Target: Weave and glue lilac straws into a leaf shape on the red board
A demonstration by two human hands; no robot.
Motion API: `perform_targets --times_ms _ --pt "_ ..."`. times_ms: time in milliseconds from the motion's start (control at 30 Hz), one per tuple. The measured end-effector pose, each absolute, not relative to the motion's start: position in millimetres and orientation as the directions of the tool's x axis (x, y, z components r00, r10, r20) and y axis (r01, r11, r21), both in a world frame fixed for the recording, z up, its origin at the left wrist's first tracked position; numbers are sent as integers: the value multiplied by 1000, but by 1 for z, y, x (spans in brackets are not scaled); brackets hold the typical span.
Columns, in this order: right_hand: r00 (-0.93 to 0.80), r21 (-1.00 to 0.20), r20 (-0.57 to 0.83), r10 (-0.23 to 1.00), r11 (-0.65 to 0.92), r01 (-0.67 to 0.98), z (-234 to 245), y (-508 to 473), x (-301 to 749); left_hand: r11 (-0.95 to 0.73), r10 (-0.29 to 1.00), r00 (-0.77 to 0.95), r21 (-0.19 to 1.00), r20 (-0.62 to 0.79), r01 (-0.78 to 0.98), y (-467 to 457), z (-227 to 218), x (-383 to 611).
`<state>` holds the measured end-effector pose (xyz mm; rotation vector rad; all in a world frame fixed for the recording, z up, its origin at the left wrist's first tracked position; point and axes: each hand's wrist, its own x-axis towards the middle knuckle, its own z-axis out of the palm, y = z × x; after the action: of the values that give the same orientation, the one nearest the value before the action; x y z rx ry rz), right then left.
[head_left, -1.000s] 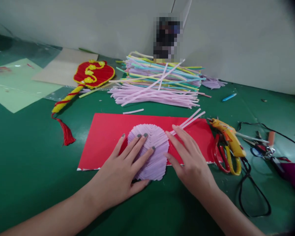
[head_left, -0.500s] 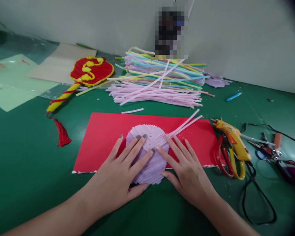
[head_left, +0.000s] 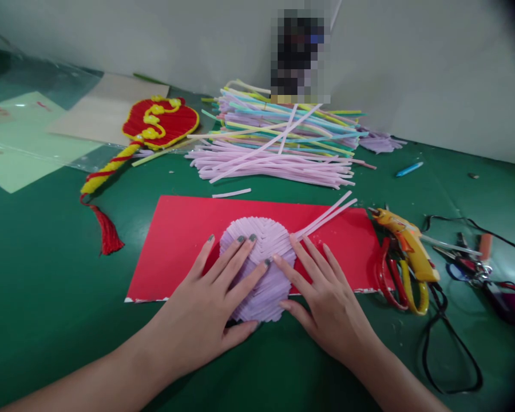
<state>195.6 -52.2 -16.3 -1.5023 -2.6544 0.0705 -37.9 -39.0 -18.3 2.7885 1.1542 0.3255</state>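
A round lilac piece made of pipe cleaners (head_left: 261, 297), laid in slanting rows that meet along a middle line, rests partly on a red card (head_left: 189, 223). My left hand (head_left: 223, 292) lies with spread fingers over its left side. From the right, my right hand (head_left: 326, 286) touches its edge, fingers stretched out. Both index fingertips nearly meet on the middle of the piece. Loose lilac pipe cleaners (head_left: 326, 215) stick out to the upper right from beside the right fingertips.
Behind lies a heap of coloured pipe cleaners (head_left: 274, 163). A red and yellow fan (head_left: 175, 123) with a tassel (head_left: 106, 232) is at the left. On the right are a yellow glue gun (head_left: 407, 243), pliers (head_left: 390, 274) with red and yellow handles, and a blue pen (head_left: 409, 169).
Both hands and the round piece stay nearly still. The free ends of the loose pipe cleaners have shifted slightly to the right.
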Motion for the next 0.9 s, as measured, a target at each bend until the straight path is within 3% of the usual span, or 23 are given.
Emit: perform_targets --times_ms 400,900 --pt "-425 -162 161 891 448 879 -20 -56 199 -704 710 686 185 159 686 -39 -18 -39" --pt "-416 -120 145 898 433 893 -20 -51 193 -711 704 691 173 164 682 -39 -19 -39"
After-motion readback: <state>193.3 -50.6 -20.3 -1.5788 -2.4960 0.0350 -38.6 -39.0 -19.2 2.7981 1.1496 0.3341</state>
